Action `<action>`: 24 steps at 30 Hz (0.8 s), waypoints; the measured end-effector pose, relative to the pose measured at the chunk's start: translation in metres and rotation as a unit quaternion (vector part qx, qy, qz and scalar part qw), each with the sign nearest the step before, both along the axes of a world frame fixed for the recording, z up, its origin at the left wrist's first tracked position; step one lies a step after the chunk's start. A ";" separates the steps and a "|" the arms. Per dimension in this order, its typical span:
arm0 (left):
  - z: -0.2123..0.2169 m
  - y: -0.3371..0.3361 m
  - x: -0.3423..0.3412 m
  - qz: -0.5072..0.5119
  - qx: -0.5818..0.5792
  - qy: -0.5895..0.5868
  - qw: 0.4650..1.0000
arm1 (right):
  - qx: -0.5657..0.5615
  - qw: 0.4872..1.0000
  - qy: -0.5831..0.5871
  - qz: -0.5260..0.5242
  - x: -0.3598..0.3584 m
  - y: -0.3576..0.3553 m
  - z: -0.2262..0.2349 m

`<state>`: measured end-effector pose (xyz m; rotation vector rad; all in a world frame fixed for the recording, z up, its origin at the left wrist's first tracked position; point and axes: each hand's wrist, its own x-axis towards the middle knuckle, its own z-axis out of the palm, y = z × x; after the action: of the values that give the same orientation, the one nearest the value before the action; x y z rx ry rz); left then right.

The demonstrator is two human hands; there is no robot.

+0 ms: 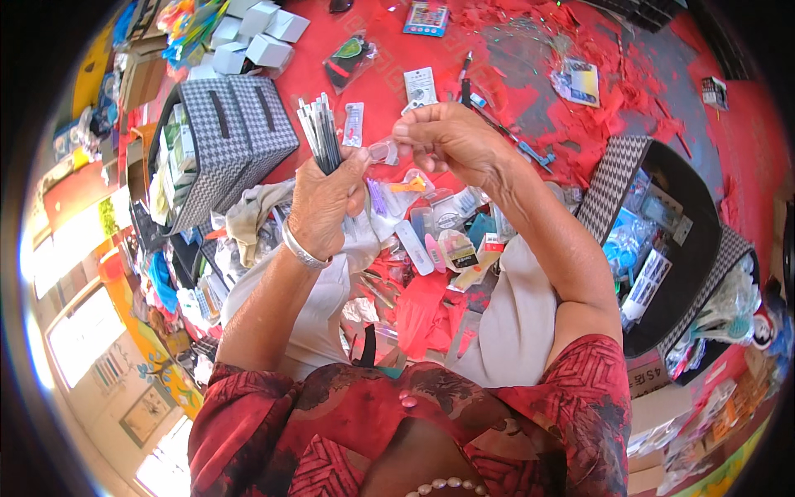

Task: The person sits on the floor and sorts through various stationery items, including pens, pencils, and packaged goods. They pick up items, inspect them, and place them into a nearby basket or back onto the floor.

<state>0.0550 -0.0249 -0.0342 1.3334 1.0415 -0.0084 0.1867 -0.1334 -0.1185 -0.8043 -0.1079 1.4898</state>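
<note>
Red shirt (265, 435), left grip (325, 203) clamped on rods (321, 137), right grip (460, 142) pinching clear plastic (383, 152), torn red floor covering (513, 37), windows (87, 335)

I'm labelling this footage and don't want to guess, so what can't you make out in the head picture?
Head view: lower ends of the slim black-and-white rod bundle, hidden by the left hand.
Head view: the small clear plastic piece near both hands, too small to identify, or to tell whether the right hand grips it.
Head view: the pale round-bead necklace, cut off by the lower edge.
</note>
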 end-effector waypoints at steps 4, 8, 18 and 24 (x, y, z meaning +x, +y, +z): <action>0.003 0.001 0.002 0.011 -0.017 -0.014 1.000 | 0.022 1.000 -0.017 0.005 0.010 -0.001 -0.011; 0.003 0.003 0.002 0.019 -0.018 -0.015 1.000 | -0.121 0.910 -0.396 0.007 0.032 -0.008 -0.035; -0.001 0.022 -0.002 0.112 0.029 0.012 0.993 | -0.191 0.735 -0.618 -0.204 0.067 -0.041 -0.041; 0.017 0.092 -0.010 0.261 -0.046 -0.150 0.953 | -0.276 0.817 -0.444 -0.243 0.101 -0.099 -0.069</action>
<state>0.0451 0.0674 -0.0177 0.9065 1.0867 0.5211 0.2880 -0.2324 -0.1871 -1.8147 -0.1504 0.5441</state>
